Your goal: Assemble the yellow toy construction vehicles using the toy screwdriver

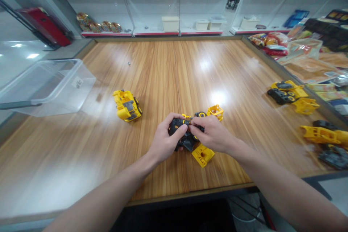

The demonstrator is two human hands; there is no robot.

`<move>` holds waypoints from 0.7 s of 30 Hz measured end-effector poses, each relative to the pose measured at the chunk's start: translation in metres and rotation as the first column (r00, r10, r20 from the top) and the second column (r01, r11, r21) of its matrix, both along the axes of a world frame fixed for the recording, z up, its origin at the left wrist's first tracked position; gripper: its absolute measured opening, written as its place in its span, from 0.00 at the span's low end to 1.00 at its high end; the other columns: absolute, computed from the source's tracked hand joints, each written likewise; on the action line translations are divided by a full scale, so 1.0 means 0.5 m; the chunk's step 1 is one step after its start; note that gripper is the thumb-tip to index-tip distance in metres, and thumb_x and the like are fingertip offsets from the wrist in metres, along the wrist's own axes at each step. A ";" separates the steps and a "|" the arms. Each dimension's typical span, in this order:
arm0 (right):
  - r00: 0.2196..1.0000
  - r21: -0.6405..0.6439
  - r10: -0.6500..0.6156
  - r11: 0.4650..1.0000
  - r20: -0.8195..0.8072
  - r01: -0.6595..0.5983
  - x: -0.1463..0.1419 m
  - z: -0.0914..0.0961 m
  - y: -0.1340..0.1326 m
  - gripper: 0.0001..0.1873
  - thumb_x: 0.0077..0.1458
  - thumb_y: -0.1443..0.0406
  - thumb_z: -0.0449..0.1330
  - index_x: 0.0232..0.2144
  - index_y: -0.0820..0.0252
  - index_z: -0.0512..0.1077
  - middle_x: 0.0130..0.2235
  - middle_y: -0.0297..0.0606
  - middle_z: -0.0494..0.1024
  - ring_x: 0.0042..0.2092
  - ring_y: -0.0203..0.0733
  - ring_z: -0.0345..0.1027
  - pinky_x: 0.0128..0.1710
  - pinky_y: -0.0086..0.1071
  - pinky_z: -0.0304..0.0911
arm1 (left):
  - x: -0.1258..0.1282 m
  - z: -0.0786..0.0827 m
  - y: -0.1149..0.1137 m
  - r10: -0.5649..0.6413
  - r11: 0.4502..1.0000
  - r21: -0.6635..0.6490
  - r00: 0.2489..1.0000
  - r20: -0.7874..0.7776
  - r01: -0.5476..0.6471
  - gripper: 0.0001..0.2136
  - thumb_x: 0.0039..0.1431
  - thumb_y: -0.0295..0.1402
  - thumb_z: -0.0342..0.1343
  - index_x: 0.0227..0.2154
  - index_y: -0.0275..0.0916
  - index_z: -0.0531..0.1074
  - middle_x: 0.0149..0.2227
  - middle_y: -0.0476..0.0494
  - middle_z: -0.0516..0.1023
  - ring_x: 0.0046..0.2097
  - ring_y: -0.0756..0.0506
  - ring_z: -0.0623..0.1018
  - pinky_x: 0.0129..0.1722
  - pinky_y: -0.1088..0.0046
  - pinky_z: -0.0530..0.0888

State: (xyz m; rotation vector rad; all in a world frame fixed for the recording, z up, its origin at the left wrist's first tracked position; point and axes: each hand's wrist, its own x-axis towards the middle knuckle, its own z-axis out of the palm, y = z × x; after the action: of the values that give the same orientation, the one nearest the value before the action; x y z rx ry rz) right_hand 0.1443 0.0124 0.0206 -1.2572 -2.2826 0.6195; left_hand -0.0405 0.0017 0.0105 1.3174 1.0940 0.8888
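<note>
My left hand [166, 140] and my right hand [212, 134] meet over a black and yellow toy vehicle chassis [187, 138] near the front of the wooden table [176, 76]. Both hands are closed on it, fingertips pinching its black upper part. A yellow toy part [202, 155] lies just below my right hand, and another yellow frame piece [216, 111] sticks out behind it. A yellow toy cab [126, 106] lies alone to the left, apart from both hands.
A clear plastic bin [46, 85] lies at the left edge. More yellow and black toy vehicles [292, 96] and loose yellow and black toy parts [324, 136] lie at the right. A small screw [128, 63] lies far back. Shelves with goods line the rear wall.
</note>
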 end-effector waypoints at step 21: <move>0.984 0.102 -0.180 0.979 0.009 0.178 0.032 0.014 0.013 0.15 0.62 0.64 0.51 0.25 0.62 0.69 0.23 0.34 0.69 0.24 0.33 0.59 0.26 0.30 0.49 | -0.007 0.002 0.016 0.132 0.989 -0.088 0.972 0.196 -0.117 0.14 0.52 0.34 0.63 0.41 0.40 0.70 0.30 0.49 0.76 0.27 0.48 0.78 0.29 0.72 0.76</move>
State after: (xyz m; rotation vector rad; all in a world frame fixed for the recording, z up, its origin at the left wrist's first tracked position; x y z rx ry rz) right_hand 0.1602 0.0190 0.0275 -1.4039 -2.1550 0.4247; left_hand -0.0438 0.0095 0.0114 1.0792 1.0485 1.0399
